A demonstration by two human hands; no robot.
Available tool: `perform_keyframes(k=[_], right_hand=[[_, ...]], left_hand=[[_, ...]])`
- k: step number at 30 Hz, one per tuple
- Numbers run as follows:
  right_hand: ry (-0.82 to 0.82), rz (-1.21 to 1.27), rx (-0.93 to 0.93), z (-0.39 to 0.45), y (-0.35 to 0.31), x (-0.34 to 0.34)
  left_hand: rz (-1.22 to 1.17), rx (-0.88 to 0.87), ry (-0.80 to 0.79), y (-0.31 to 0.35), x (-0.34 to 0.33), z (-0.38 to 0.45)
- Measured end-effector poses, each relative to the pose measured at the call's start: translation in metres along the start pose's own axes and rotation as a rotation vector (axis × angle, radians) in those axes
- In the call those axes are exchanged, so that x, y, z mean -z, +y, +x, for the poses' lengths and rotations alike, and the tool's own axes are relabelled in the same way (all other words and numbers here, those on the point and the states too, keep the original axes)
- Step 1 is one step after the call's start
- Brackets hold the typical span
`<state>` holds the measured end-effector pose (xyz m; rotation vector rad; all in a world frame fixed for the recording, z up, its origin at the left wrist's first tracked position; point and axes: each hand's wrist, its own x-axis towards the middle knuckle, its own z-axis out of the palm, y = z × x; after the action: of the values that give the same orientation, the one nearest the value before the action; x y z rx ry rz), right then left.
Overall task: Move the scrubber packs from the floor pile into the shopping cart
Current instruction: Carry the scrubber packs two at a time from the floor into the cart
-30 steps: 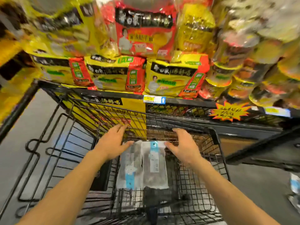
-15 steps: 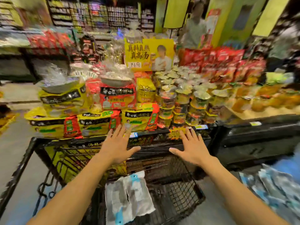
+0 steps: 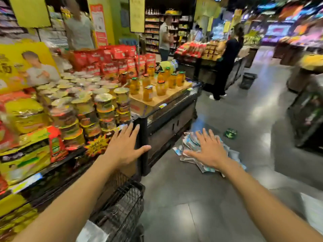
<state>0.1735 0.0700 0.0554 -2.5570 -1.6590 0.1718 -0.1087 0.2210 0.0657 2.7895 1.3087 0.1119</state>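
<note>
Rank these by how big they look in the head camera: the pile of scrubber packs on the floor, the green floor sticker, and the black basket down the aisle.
1. pile of scrubber packs, clearly largest.
2. black basket, though it stands farther away, so its real size is unsure.
3. green floor sticker, smallest.

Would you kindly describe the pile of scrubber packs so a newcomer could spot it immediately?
Find the black display counter topped with orange-filled jars. At the foot of its near right corner, on the grey tiled floor, lies the loose heap of flat blue-and-white scrubber packs. It is the only merchandise lying on the floor rather than shelved.
</note>
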Motion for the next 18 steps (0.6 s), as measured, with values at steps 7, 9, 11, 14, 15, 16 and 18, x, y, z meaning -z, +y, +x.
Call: perform_keyframes(k=[7,9,11,14,15,16,18], right_hand=[[0.043,0.011,-0.239,-0.014,0.17,0.012],[0.038,0.036,-0.287,-0.02,0.212,0.015],[0.042,0.037,-0.332,-0.024,0.251,0.019],[0.069,0.033,-0.409,-0.023,0.305,0.023],[0.07,0.042,-0.435,-0.022,0.32,0.024],[0.06,0.059,-0.456,-0.021,0.333,0.025],[0.048,0.113,-0.489,-0.016,0.356,0.024]], left_hand=[[-0.008,-0.238,0.002,0.16,-0.018,0.104],[-0.006,-0.285,-0.011,0.204,-0.024,0.13],[0.005,-0.323,-0.012,0.244,-0.03,0.155],[-0.002,-0.371,-0.002,0.297,-0.038,0.193],[-0.006,-0.389,-0.001,0.313,-0.04,0.205],[-0.014,-0.41,-0.004,0.329,-0.043,0.218],[-0.035,-0.446,-0.016,0.357,-0.049,0.24]])
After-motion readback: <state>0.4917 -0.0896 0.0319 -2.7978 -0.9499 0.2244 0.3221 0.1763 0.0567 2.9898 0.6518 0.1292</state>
